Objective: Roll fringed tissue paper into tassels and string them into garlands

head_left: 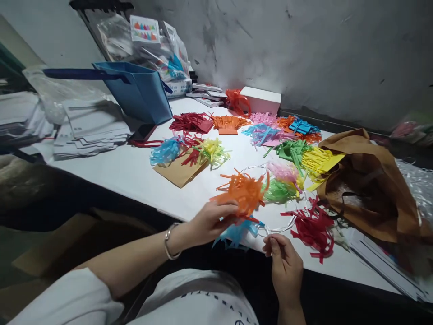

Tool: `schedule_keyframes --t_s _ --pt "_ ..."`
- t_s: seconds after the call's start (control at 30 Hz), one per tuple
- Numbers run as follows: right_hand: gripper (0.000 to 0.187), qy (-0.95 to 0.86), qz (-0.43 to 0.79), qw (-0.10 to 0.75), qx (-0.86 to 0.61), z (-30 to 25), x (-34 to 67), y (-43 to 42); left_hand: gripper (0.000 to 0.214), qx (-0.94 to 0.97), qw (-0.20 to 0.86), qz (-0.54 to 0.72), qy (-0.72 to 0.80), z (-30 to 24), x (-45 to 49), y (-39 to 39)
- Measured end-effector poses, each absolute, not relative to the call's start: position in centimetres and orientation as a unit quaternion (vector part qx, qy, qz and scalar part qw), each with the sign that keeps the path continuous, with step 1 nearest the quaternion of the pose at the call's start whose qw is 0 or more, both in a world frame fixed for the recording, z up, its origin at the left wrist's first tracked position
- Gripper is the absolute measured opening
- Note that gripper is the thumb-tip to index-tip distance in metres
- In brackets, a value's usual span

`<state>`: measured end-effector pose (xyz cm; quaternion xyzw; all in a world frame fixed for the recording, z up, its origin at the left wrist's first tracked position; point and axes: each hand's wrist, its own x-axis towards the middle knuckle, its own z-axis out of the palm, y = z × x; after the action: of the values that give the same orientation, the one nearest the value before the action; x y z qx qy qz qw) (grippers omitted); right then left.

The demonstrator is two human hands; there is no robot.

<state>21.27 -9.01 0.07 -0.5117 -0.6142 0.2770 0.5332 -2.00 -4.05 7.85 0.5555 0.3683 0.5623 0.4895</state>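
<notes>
Fanning forward: held orange tassel [248, 192]

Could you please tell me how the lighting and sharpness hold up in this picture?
Head view: light is strongest on the middle of the white table, nearly washing it out; in the same view, the cardboard at lower left sits in shadow, the far-left paper stack looks smeared and stretched, and the left hand and right hand stay fairly clear.

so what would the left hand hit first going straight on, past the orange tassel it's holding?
Likely the light green tassel, just beyond the orange tassel; depth is unclear, so the left hand might pass above it.
</notes>
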Motion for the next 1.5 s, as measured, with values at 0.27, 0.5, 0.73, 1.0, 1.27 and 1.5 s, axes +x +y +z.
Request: schedule_keyframes --t_s 0.27,0.5,0.73,1.0,1.27,1.5 --pt "0.016 -0.604 0.350 0.589 -0.407 2.4 20.4 -9.6 0.019 0.498 0.657 0.481 0.299 3.4 2.9 -6.7" --pt "0.020 -0.625 0.401 0.565 -0.360 4.1 19.9 -8.8 0.014 0.475 0.711 0.460 0.241 3.7 3.2 -6.7" --pt "0.014 -0.562 0.340 0.607 -0.447 3.6 20.2 -8.5 0.017 0.541 0.462 0.541 0.449 4.3 -1.2 -4.2" --pt "0.018 -0.658 0.326 0.544 -0.407 5.1 19.8 -8.9 0.029 0.775 0.332 0.412 0.345 7.3 -1.1 -6.3" --pt "0.010 -0.583 0.314 0.545 -0.514 4.8 20.0 -9.6 0.022 0.362 0.730 0.511 0.273 5.0 3.1 -6.9" --pt "0.017 -0.659 0.257 0.471 -0.526 6.4 19.5 -9.6 0.026 0.230 0.804 0.486 0.254 5.4 3.4 -7.0"
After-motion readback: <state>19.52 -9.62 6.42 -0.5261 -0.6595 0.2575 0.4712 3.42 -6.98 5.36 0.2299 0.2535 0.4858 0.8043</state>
